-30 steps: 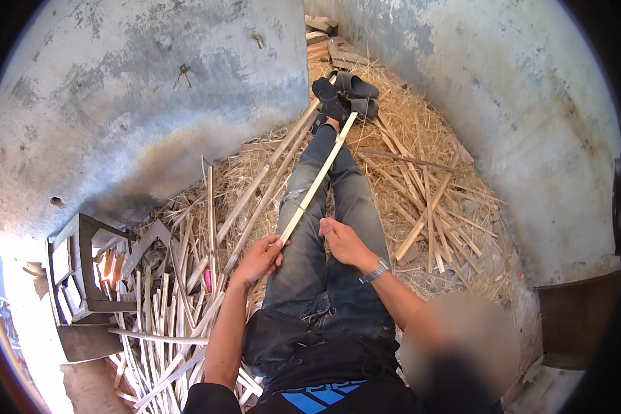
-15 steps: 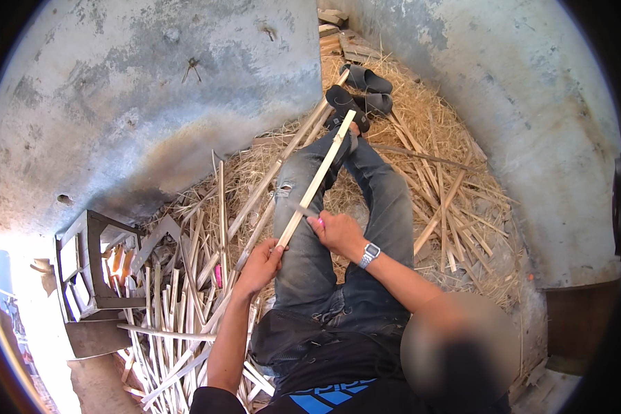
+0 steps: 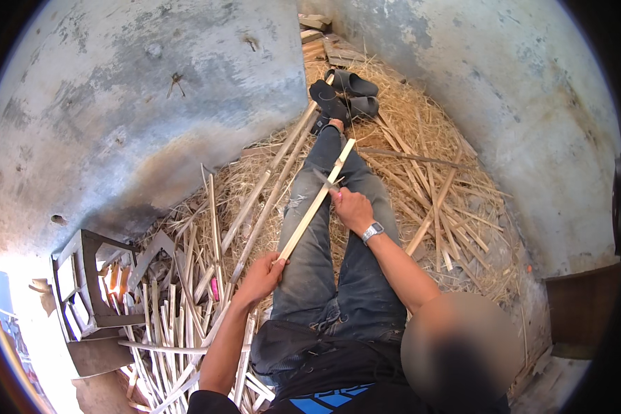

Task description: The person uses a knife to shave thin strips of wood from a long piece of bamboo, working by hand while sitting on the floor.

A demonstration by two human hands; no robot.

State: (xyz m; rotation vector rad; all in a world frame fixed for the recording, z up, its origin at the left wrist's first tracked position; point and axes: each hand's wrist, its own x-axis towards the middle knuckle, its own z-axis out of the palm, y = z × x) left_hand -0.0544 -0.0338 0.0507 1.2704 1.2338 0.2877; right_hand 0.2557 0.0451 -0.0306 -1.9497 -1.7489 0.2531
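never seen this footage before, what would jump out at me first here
A pale bamboo strip lies along the person's jeans, gripped at its near end by the left hand, while the right hand presses a knife blade against it midway. Straw-coloured shavings cover the floor, with dark sandals beyond the feet.

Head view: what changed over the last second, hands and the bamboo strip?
The right hand moved up the bamboo strip, away from the body, with a blade now showing at the strip. The left hand kept its grip on the near end. The legs, black sandals and stick pile look the same.
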